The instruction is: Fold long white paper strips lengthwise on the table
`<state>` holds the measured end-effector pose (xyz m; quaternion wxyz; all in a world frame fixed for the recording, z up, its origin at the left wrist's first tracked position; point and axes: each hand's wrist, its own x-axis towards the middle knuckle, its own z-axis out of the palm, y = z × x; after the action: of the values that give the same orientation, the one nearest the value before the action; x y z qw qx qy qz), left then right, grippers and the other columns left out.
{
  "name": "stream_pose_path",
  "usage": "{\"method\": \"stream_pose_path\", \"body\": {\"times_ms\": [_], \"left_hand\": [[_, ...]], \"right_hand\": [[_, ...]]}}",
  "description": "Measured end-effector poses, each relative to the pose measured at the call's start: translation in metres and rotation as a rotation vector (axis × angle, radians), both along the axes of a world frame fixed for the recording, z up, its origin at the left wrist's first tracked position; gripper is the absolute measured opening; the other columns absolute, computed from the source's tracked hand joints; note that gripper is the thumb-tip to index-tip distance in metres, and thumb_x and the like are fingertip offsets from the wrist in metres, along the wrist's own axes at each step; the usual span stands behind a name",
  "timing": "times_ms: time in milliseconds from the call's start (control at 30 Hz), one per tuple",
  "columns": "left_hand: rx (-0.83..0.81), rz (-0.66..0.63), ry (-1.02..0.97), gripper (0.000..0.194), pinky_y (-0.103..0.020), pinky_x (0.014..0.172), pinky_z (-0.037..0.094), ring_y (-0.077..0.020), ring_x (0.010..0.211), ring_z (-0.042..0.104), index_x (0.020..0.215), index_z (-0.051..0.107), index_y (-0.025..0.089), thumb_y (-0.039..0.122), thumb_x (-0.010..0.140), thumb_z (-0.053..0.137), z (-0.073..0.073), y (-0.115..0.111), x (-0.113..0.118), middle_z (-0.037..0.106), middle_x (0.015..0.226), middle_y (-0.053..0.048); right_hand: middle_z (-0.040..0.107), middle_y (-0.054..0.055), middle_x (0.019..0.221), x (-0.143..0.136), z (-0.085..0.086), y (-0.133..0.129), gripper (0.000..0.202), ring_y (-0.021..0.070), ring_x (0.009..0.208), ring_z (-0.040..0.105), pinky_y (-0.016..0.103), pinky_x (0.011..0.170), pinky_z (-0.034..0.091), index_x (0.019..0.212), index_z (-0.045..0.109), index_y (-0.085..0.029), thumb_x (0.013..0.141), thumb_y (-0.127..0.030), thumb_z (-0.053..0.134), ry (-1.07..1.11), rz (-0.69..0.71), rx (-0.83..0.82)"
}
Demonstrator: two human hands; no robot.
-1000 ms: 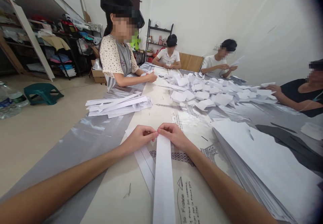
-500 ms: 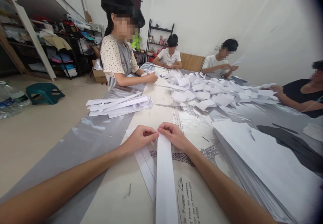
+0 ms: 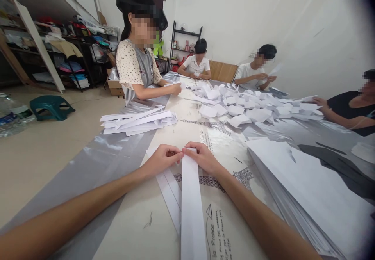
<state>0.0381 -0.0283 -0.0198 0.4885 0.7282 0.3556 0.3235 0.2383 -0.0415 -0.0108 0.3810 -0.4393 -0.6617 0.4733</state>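
The strip of white paper lies lengthwise on the pale middle of the cloth, its near end running out of view at the bottom. The left hand has thumb and forefinger drawn together on its far left corner; the right hand pinches the far end, thumb on top, its fingertips meeting the left ones. Other fingers on both hands are curled in. Beside the strip, partly under the left wrist, lie more strips. A stack of sheets stands to the right, a bundle of paper lies farther off at left, and folded pieces are heaped beyond.
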Motion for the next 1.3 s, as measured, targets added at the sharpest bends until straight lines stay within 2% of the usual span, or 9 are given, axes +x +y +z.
{"method": "stream_pose_path", "body": {"times_ms": [267,500,933,1033,1133,1300], "left_hand": [[-0.015,0.007,0.011,0.034,-0.025,0.056,0.026,-0.0103,0.057,0.036,0.066,0.062,0.015,0.039,0.09,0.061,0.003,-0.0001,0.0,0.05,0.062,0.003],[-0.002,0.067,-0.006,0.036,-0.025,0.057,0.029,-0.0101,0.058,0.039,0.066,0.062,0.016,0.041,0.092,0.06,0.0048,-0.0003,-0.0012,0.054,0.064,0.003],[-0.002,0.031,-0.005,0.035,-0.024,0.056,0.029,-0.0102,0.058,0.041,0.066,0.063,0.016,0.041,0.09,0.062,0.0069,-0.0013,0.0008,0.055,0.064,0.002],[-0.007,0.053,-0.01,0.036,-0.025,0.056,0.029,-0.0105,0.058,0.041,0.065,0.062,0.016,0.042,0.09,0.061,0.006,-0.0017,-0.0003,0.054,0.064,0.003],[-0.011,0.116,-0.04,0.036,-0.025,0.058,0.031,-0.011,0.059,0.042,0.067,0.063,0.017,0.044,0.091,0.062,0.0043,-0.0012,-0.0017,0.053,0.063,0.003],[-0.016,0.152,-0.076,0.035,-0.025,0.057,0.031,-0.0109,0.058,0.04,0.07,0.064,0.017,0.045,0.09,0.062,0.005,-0.0013,-0.0025,0.05,0.062,0.004]], "right_hand": [[0.063,-0.001,0.075,-0.0004,-0.0038,0.0025,0.026,0.0137,0.064,0.054,0.026,0.058,0.04,0.078,0.068,-0.019,0.088,-0.042,0.066,0.023,-0.044,-0.05],[0.061,-0.001,0.073,0.0029,-0.0031,0.0034,0.024,0.0146,0.066,0.055,0.027,0.06,0.042,0.08,0.068,-0.02,0.083,-0.044,0.072,0.115,-0.005,-0.114],[0.059,-0.002,0.071,0.0027,-0.0084,0.0046,0.027,0.0147,0.063,0.056,0.027,0.057,0.042,0.076,0.063,-0.019,0.079,-0.043,0.076,0.21,-0.069,-0.185],[0.063,-0.001,0.075,0.0035,-0.0075,0.0047,0.027,0.0156,0.065,0.058,0.027,0.059,0.044,0.085,0.066,-0.021,0.078,-0.044,0.078,0.244,-0.084,-0.192],[0.067,0.001,0.079,0.0039,-0.0035,0.0032,0.028,0.0176,0.068,0.061,0.029,0.06,0.046,0.094,0.066,-0.022,0.08,-0.044,0.077,0.263,-0.04,-0.225],[0.063,0.0,0.072,0.0008,0.0009,-0.0004,0.025,0.0138,0.061,0.055,0.027,0.056,0.043,0.086,0.071,-0.019,0.082,-0.043,0.075,0.211,0.013,-0.202]]}}
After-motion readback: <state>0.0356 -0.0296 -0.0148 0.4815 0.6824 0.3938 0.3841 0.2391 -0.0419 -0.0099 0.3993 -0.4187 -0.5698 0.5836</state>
